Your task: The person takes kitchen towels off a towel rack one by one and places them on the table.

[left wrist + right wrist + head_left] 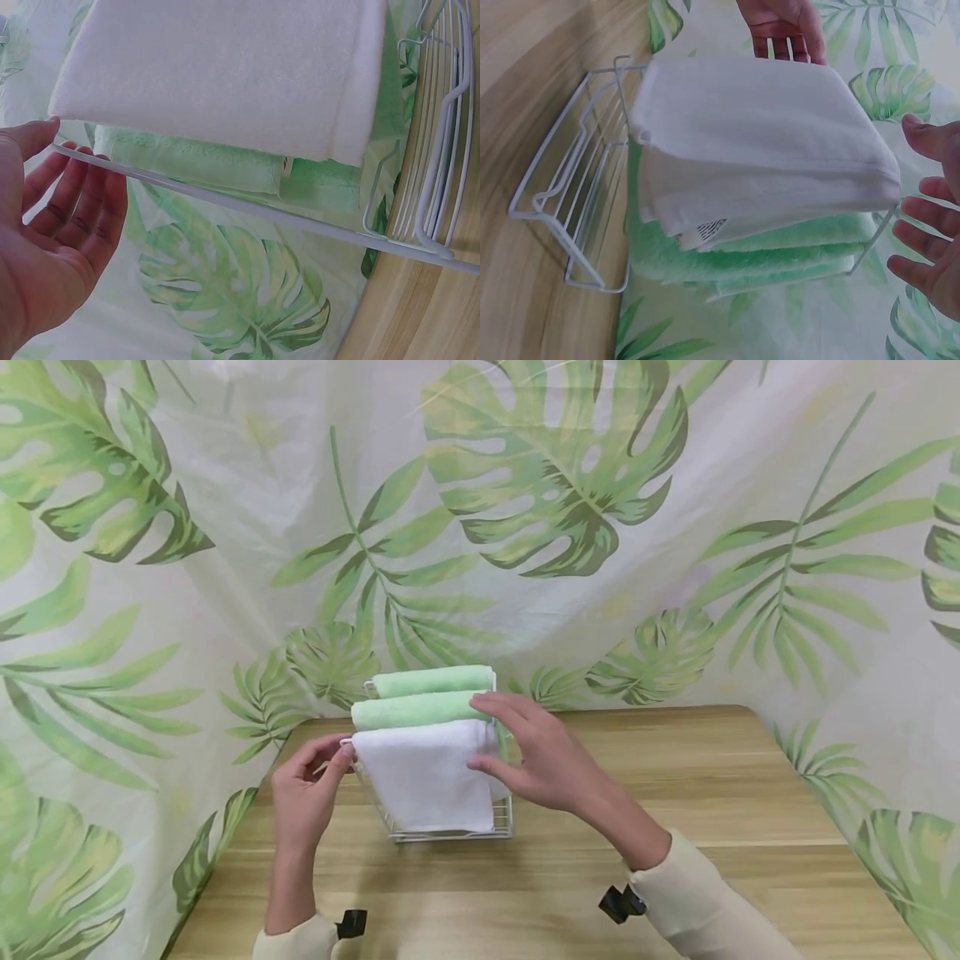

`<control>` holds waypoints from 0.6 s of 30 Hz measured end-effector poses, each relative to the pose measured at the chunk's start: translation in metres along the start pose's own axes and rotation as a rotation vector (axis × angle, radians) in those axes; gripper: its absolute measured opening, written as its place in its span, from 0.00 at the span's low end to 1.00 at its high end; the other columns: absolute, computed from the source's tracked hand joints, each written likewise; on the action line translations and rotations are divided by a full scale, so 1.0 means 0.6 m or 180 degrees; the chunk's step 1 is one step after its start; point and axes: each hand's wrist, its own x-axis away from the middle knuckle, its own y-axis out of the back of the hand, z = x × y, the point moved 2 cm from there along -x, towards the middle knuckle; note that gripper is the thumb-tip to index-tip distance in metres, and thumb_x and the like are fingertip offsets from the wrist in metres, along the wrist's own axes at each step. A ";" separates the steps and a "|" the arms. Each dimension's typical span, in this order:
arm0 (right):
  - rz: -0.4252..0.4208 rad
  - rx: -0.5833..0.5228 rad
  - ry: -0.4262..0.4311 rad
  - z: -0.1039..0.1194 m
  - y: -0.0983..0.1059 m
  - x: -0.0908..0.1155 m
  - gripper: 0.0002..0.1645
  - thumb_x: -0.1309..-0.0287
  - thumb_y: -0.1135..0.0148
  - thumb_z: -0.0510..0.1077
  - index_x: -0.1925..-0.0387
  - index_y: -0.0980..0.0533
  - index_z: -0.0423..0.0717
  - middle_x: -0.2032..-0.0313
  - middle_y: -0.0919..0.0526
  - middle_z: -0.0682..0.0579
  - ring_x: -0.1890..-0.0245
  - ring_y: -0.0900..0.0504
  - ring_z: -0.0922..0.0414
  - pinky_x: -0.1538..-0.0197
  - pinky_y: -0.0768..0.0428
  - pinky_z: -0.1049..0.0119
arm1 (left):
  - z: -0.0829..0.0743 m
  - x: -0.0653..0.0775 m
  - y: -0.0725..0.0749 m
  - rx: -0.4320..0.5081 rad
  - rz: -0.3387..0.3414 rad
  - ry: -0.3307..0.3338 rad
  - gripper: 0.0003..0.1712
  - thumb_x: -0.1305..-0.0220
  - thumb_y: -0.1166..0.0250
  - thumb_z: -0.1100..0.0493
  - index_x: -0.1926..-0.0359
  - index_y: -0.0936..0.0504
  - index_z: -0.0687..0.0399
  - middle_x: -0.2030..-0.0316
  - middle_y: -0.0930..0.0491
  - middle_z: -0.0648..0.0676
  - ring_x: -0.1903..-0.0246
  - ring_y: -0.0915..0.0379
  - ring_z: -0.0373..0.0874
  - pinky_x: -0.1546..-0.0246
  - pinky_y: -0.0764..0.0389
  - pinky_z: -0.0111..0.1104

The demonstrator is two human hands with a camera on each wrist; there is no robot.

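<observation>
A white wire rack [450, 837] stands on the table with folded towels draped over its bars. In front hangs a white towel [427, 781]; behind it are two light green towels, the middle one [408, 710] and the rear one [431, 680]. My left hand [306, 789] is at the rack's left front corner, thumb and fingertips pinching the end of the white wire [217, 196]. On the other side my right hand [543, 752] has its fingers spread beside the towels' right ends. In the right wrist view, a gap shows between those fingers [928, 214] and the white towel.
The rack sits on a wood-grain table [675, 810], toward its back left. Behind the table hangs a leaf-printed cloth [555, 610]. A small label [711, 229] shows at the white towel's folded edge.
</observation>
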 end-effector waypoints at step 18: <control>0.0579 -0.0402 0.0067 0.015 -0.028 -0.086 0.30 0.34 0.24 0.51 0.34 0.18 0.45 0.38 0.12 0.52 0.35 0.14 0.54 0.31 0.15 0.57 | 0.002 -0.007 -0.009 0.0017 -0.0093 -0.0148 0.09 0.32 0.27 0.69 0.56 0.13 0.75 0.67 0.12 0.51 0.71 0.15 0.34 0.69 0.10 0.23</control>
